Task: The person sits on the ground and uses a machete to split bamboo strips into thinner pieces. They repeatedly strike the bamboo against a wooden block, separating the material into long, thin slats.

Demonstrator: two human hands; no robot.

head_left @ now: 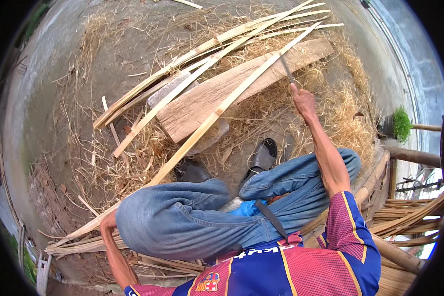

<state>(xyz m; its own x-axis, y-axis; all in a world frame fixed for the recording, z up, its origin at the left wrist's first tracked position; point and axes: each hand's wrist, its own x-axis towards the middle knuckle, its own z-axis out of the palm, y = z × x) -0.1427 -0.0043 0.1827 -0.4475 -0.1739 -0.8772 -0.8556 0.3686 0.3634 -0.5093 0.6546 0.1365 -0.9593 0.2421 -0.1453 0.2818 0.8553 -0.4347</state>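
A long pale bamboo strip (217,112) runs slantwise from beside my left knee up across a thick wooden board (251,81). My left hand (109,220) is closed round the strip's lower part next to the knee; its fingers are partly hidden. Out to the right, my right hand (303,102) grips the handle of a knife, thumb along it. The thin dark knife blade (286,69) points up and left, over the board and close to the strip's far part. Whether blade and strip touch, I cannot tell.
More bamboo strips (182,59) lie beyond the board, near a grey stone block (170,89). Curly shavings (343,111) cover much of the concrete floor. Further strips (148,264) lie by my left arm. At right are bamboo poles (414,157) and a potted plant (402,124).
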